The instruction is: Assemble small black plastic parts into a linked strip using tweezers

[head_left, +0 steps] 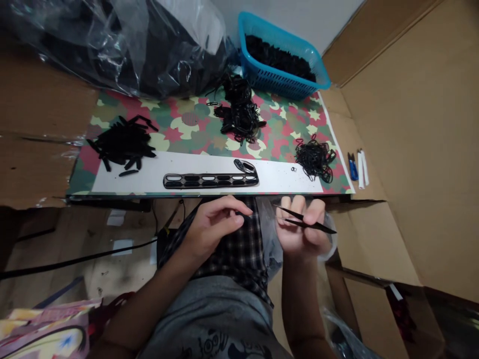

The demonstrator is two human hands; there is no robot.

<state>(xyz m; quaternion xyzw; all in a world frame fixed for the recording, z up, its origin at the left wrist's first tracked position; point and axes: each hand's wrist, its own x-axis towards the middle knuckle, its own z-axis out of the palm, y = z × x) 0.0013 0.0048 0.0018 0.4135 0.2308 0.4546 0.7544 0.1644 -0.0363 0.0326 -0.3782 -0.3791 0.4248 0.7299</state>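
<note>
My left hand is closed in a pinch on a small black piece just below the table's front edge. My right hand is curled round two thin black pointed strips that stick out to the right. Both hands hover over my lap, close together. On the table above them lies a black slotted holder on a white strip.
The camouflage mat carries a pile of black strips, a heap of black loops and a tangle of thin rings. A blue basket of black pieces stands behind. Clippers lie right. Plastic bag back left.
</note>
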